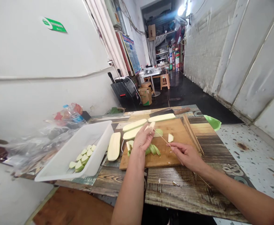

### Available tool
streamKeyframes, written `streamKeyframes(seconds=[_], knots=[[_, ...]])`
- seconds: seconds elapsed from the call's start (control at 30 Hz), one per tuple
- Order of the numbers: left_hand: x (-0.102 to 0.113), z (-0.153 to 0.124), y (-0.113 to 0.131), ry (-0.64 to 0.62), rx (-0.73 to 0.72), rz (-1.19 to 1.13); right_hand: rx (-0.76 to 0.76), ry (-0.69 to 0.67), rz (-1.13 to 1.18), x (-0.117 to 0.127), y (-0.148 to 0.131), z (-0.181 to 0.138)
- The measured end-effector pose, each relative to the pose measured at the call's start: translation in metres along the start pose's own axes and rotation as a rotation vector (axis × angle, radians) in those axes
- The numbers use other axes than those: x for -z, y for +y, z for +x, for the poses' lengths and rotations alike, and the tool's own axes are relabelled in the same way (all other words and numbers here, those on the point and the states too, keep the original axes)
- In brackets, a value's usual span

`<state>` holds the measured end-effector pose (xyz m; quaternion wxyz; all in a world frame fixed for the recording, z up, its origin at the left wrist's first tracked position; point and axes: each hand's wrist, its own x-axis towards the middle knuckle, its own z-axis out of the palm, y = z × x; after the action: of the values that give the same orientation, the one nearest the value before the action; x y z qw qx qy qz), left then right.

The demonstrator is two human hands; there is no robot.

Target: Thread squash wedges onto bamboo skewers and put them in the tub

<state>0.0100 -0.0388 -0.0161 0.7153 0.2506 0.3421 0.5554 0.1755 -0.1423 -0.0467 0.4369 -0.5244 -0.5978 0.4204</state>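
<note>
My left hand [143, 139] is closed on a pale slice of squash [151, 126] over the wooden cutting board [171, 157]. My right hand [186, 155] pinches a thin bamboo skewer [163, 139] whose tip points at that slice. Several small green-skinned pieces [153, 149] lie on the board under my hands, and one more piece [170, 137] sits between them. Long peeled squash strips [135, 125] lie at the board's far edge. A half squash [114, 146] rests left of the board.
A white plastic tub [97, 137] at left holds several cut pieces [82, 157]. A bundle of skewers [193, 134] lies along the board's right side. A cleaver [167, 112], a green bowl [213, 122] and plastic bags [40, 137] surround it. A corridor with stools lies beyond.
</note>
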Motion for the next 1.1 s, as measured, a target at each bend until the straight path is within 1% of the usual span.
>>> streamKeyframes(seconds=[0.07,0.13,0.27,0.37,0.5,0.7,1.1], knots=[[0.0006,0.0015,-0.001,0.042,-0.037,0.016,0.016,0.024,0.009,0.0004,-0.0005,-0.0001],[0.0012,0.0022,-0.0016,0.053,-0.053,0.011,0.019,0.03,0.02,0.0005,-0.0015,-0.0005],[0.0008,0.001,-0.0028,-0.019,0.011,-0.025,0.02,0.038,0.002,-0.0003,-0.0023,-0.0015],[0.0,0.0003,-0.0045,-0.037,0.028,-0.045,0.034,0.051,-0.029,-0.0005,-0.0012,-0.0019],[-0.0016,0.0002,-0.0059,0.011,-0.019,-0.074,0.058,0.068,-0.071,-0.0001,-0.0013,-0.0018],[-0.0035,-0.0004,-0.0056,0.059,0.043,-0.083,0.097,0.08,-0.118,0.0002,-0.0025,-0.0017],[-0.0055,-0.0014,-0.0036,0.101,0.047,-0.118,0.107,0.094,-0.148,0.0011,-0.0025,-0.0024]])
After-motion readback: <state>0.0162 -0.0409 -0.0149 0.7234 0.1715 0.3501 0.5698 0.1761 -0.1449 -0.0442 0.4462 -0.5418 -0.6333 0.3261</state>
